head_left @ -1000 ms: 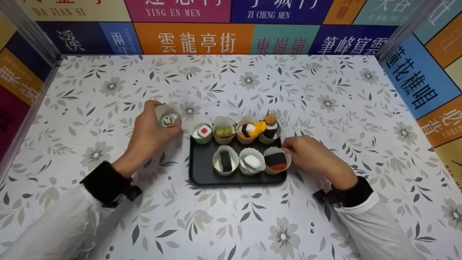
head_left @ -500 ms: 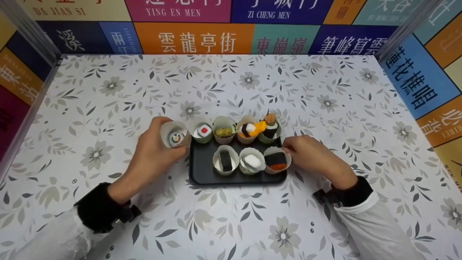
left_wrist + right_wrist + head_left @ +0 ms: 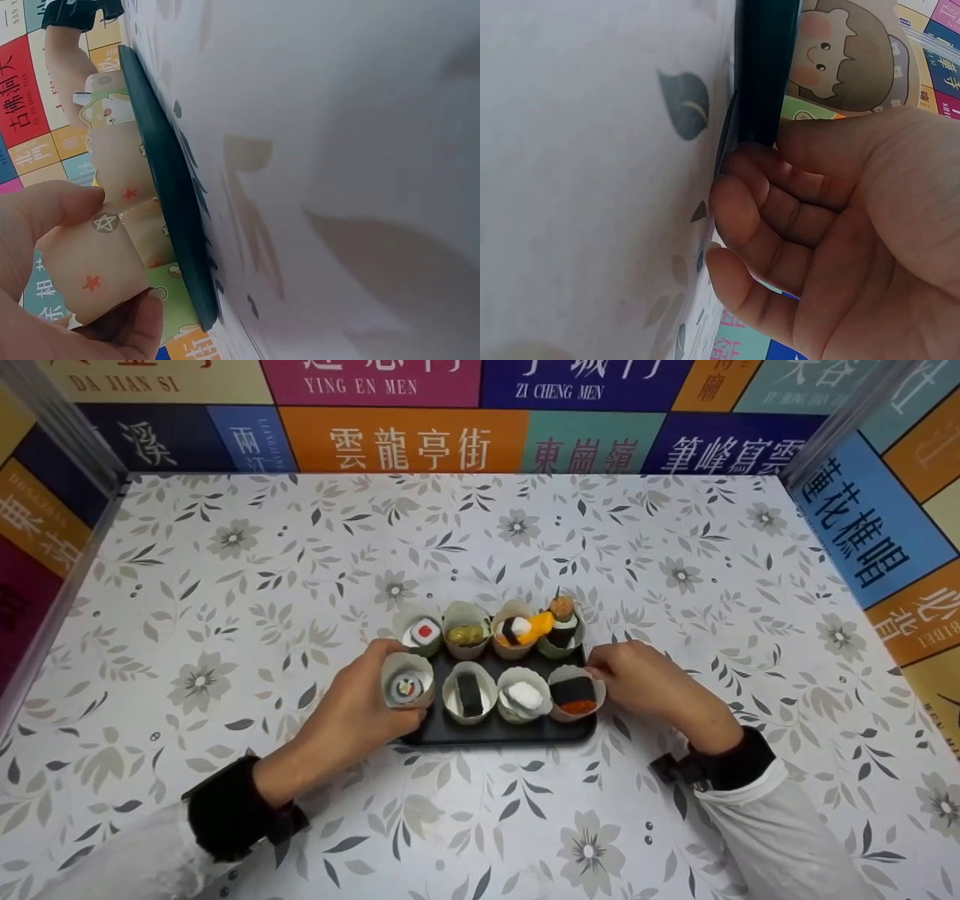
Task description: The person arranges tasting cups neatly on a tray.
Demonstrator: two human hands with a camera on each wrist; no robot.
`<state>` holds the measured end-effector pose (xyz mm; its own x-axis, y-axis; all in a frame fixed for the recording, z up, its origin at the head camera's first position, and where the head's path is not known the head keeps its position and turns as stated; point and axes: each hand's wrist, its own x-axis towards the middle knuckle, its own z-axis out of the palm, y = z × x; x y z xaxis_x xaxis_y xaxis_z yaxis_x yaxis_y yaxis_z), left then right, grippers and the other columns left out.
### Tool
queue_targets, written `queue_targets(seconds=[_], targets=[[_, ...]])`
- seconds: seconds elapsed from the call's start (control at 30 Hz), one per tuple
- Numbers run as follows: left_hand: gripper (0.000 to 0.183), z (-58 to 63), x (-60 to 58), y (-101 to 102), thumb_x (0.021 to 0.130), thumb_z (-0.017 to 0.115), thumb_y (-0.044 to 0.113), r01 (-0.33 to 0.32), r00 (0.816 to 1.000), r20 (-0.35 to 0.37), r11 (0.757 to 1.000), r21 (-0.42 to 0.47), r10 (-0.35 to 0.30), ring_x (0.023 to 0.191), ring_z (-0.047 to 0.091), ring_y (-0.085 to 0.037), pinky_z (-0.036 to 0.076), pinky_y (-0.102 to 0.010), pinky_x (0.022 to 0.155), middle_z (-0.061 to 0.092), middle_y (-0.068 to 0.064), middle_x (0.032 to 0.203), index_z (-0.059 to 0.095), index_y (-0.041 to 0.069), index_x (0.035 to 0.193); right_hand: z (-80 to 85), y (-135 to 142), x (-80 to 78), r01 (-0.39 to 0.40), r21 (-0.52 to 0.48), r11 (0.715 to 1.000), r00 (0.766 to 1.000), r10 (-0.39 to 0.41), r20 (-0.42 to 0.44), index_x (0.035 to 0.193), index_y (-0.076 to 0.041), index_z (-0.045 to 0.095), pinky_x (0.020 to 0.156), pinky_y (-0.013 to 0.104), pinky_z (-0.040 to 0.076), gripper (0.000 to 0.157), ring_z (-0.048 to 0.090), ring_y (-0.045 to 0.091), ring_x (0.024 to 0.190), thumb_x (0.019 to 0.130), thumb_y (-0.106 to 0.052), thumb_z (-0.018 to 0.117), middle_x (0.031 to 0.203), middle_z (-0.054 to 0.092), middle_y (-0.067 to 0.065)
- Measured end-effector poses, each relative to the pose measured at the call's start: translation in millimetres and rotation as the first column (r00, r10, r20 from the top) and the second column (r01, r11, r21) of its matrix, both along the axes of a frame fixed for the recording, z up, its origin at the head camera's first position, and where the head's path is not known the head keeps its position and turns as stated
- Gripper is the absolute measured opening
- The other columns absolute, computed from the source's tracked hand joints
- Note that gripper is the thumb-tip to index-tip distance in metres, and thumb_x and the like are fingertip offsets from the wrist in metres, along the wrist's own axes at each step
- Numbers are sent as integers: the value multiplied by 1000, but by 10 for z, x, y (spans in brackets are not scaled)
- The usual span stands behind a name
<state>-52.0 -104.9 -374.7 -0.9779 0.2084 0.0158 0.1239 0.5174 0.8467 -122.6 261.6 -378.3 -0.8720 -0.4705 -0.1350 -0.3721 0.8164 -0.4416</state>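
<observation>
In the head view, my left hand [image 3: 364,697] holds a paper cup [image 3: 407,690] with a small sushi roll piece inside, over the front left part of the black tray [image 3: 480,733]. The left wrist view shows thumb and fingers around this beige cup [image 3: 94,262], which has a red star printed on it. My right hand [image 3: 645,679] grips the tray's right edge. Seen from the right wrist, its thumb and curled fingers pinch the dark tray edge [image 3: 765,75]. Several other paper cups with sushi pieces stand on the tray in two rows, including one with black-wrapped sushi [image 3: 469,695].
The tray lies on a table [image 3: 480,810] covered in a leaf and flower pattern. Panels with large printed characters [image 3: 405,442] stand along the back and sides. A cup with a red-centred roll [image 3: 424,631] stands just behind the held cup.
My left hand has carried its cup rightward and toward the body, from the table left of the tray to the tray's front left. The right hand and the other cups have stayed put.
</observation>
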Motion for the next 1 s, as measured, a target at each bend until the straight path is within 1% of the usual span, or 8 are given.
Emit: queue_targets(seconds=[0.17, 0.4, 0.5, 0.63, 0.77, 0.87, 1.0], targets=[[69, -28, -3, 25, 73, 84, 0, 29, 1000, 5, 998, -56, -29, 106, 64, -23, 50, -43, 93, 67, -6, 117, 54, 7, 135, 9, -5, -1, 2, 0, 1000, 1000, -2, 10, 84, -12, 71, 69, 40, 47, 18, 58, 20, 72, 101, -15, 65, 76, 64, 0], [73, -34, -1, 48, 73, 85, -4, 65, 998, 20, 995, -75, -64, 114, 63, -28, 51, -46, 99, 66, -11, 122, 52, 3, 138, -4, 3, 3, -1, -2, 1000, 1000, 1, 5, 82, -13, 69, 69, 38, 45, 19, 56, 20, 71, 101, -14, 65, 73, 61, -1], [74, -39, -5, 59, 73, 85, -4, 65, 998, 32, 993, -97, -62, 116, 62, -29, 50, -47, 100, 65, -12, 124, 52, 3, 138, -7, 6, 3, -2, -6, 1000, 1000, 2, 3, 82, -13, 70, 69, 38, 45, 19, 56, 19, 71, 101, -14, 65, 73, 61, -1], [70, -49, -15, 74, 72, 86, -4, 75, 997, 36, 987, -142, -70, 117, 60, -29, 49, -47, 101, 64, -12, 122, 55, 6, 134, -6, 8, 2, 3, -4, 1000, 1000, -3, 6, 83, -13, 71, 69, 39, 46, 19, 57, 20, 71, 101, -15, 66, 74, 62, -1], [67, -68, -30, 83, 70, 86, -5, 84, 996, 28, 983, -161, -80, 115, 59, -29, 50, -47, 100, 64, -11, 119, 56, 8, 128, -4, 6, 2, 8, 0, 1000, 1000, -8, 9, 84, -12, 71, 70, 40, 47, 19, 58, 20, 72, 101, -16, 65, 75, 63, 0], [69, -78, -36, 90, 69, 85, -7, 85, 996, 34, 982, -166, -81, 116, 58, -30, 50, -46, 100, 64, -12, 120, 56, 7, 130, -4, 6, 1, 11, 2, 1000, 1000, -11, 10, 84, -12, 72, 70, 40, 47, 19, 58, 20, 72, 101, -16, 65, 76, 64, 0], [74, -82, -34, 102, 70, 83, -11, 92, 996, 32, 979, -182, -88, 121, 56, -31, 48, -46, 104, 62, -15, 127, 54, 3, 137, -5, 11, -1, 6, 0, 1000, 1000, -6, 8, 84, -12, 71, 70, 40, 47, 19, 58, 20, 72, 101, -15, 65, 76, 64, 0]])
